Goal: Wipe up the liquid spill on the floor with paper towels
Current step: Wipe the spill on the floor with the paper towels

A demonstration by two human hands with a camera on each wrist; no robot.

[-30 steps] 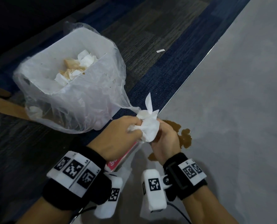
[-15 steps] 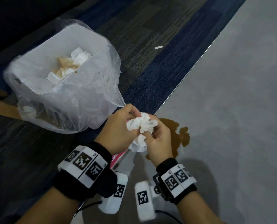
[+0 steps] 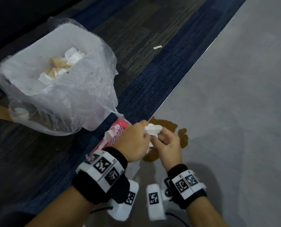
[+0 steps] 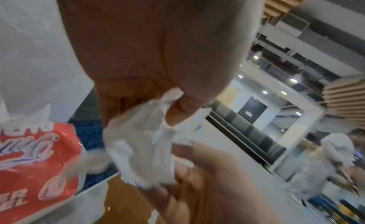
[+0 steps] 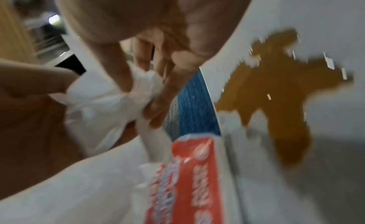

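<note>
While both hands work above the brown spill (image 3: 167, 128), the left hand (image 3: 133, 141) and right hand (image 3: 169, 145) are pressed close together, each with its fingers curled onto one crumpled white paper towel (image 3: 153, 129) held between them. In the left wrist view the thumb pinches a fold of the towel; the right wrist view is blurred, yet shows fingers wrapped around the wad. Below the hands, the puddle lies on the grey floor (image 3: 226, 104), touching the metal strip at the edge of the blue carpet (image 3: 146, 95). A red paper towel pack (image 3: 113, 136) lies on the carpet just left of the spill. Beyond it stands a white bin with a clear plastic liner (image 3: 67, 99), holding stained, used towels (image 3: 61, 66).
</note>
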